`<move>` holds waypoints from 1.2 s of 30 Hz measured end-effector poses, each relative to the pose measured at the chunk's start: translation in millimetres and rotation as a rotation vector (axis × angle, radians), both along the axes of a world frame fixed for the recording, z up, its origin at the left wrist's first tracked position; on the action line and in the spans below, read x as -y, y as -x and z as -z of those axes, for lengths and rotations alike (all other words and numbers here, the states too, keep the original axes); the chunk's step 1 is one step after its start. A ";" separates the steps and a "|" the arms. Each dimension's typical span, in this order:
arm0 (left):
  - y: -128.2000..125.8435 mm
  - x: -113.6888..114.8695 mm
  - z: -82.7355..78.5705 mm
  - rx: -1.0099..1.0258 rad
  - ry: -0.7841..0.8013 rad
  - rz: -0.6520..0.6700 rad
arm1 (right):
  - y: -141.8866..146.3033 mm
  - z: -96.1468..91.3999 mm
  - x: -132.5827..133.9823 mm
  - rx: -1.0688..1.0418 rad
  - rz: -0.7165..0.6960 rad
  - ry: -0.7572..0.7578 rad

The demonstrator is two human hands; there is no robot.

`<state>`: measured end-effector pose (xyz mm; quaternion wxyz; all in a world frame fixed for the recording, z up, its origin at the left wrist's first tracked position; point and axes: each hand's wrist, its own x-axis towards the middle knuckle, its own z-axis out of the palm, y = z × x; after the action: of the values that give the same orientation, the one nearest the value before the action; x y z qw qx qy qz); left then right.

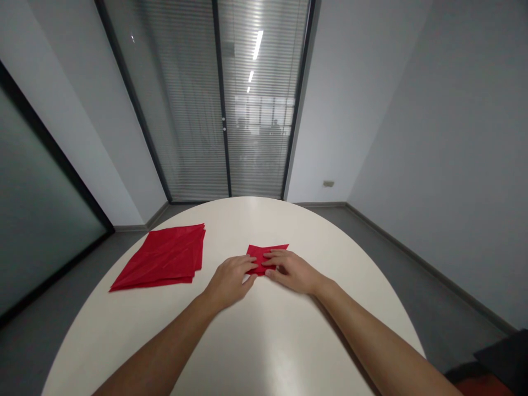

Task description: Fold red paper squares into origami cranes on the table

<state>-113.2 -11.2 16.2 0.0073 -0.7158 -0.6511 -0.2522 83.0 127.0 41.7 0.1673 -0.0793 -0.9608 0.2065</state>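
Observation:
A small folded piece of red cloth-like material (259,254) lies flat near the middle of the table, its far corners spread to both sides. The fingers of my left hand (231,278) rest stretched out on its left edge, with the thumb at the near side. On its right half lie the spread fingers of my right hand (296,270), and the thumb sits close to the near edge. Both hands are open and press on the piece from above. Part of the piece is hidden under the fingers.
A stack of larger creased red sheets (165,256) lies to the left on the round white table (231,352). Beyond the table's far edge stands a glass partition with blinds (193,110). A dark object (503,355) is partly visible at the lower right.

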 end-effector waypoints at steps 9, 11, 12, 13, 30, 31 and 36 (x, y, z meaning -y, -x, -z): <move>-2.2 0.2 -7.5 -0.019 0.011 -0.034 | 0.1 0.0 -3.9 -0.034 -0.053 0.042; -2.1 0.7 -7.6 -0.012 0.017 -0.046 | -1.3 -0.9 -4.5 -0.026 -0.082 0.038; -1.9 1.1 -7.6 -0.003 0.018 -0.046 | -1.9 -1.1 -4.7 -0.021 -0.084 0.033; -1.7 1.5 -7.5 0.008 0.018 -0.041 | -2.2 -1.1 -4.9 -0.016 -0.081 0.028; -0.5 -0.9 -6.1 0.051 0.037 -0.082 | -0.3 2.7 -3.9 0.022 0.071 0.051; -0.7 -0.7 -6.3 0.050 0.036 -0.083 | 0.5 4.0 -4.3 0.015 0.089 0.049; -0.9 -1.1 -4.2 0.070 0.012 -0.108 | 5.1 11.8 -6.9 -0.037 0.174 0.104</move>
<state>-112.3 -10.1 20.3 -0.0063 -0.6705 -0.6900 -0.2726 78.0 133.8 29.9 0.1979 -0.1671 -0.9350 0.2423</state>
